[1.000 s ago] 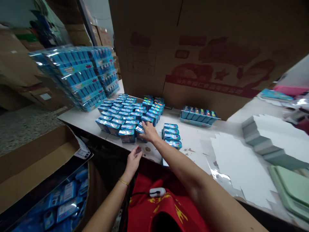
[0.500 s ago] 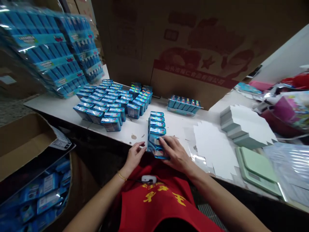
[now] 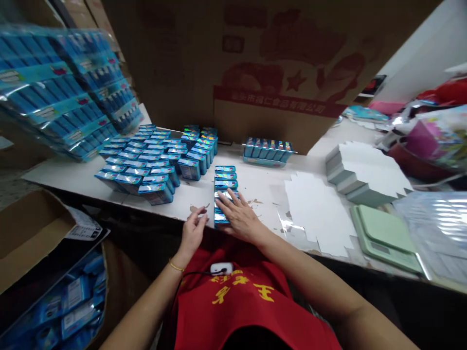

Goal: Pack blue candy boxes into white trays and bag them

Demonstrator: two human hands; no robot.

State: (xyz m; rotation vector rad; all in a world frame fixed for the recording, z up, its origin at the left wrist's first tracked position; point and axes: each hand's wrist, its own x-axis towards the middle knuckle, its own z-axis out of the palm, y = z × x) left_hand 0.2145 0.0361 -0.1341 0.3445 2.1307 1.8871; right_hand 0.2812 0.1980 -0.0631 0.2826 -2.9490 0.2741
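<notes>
A short row of small blue boxes [image 3: 225, 184] runs from the table's front edge toward the back. My right hand [image 3: 241, 217] lies flat over the near boxes of this row, fingers spread, and covers part of them. Just left of the row, my left hand [image 3: 193, 231] hovers by the table edge with loosely bent fingers and nothing in it. Farther left stands a dense group of the same blue boxes [image 3: 156, 192] on end. Behind the row, a clear tray [image 3: 268, 162] holds a line of blue boxes [image 3: 270, 149].
A large carton [image 3: 270, 114] walls off the back. White card sheets [image 3: 317, 214], a stack of card [image 3: 368, 172] and a green scale [image 3: 386, 238] lie right. Wrapped packs [image 3: 54, 97] are piled left, above an open carton [image 3: 32, 218] of blue boxes.
The fingers of my right hand have spread flat over the near boxes, which now sit more evenly in line. My left hand has drawn slightly away from the row. The view has shifted a little.
</notes>
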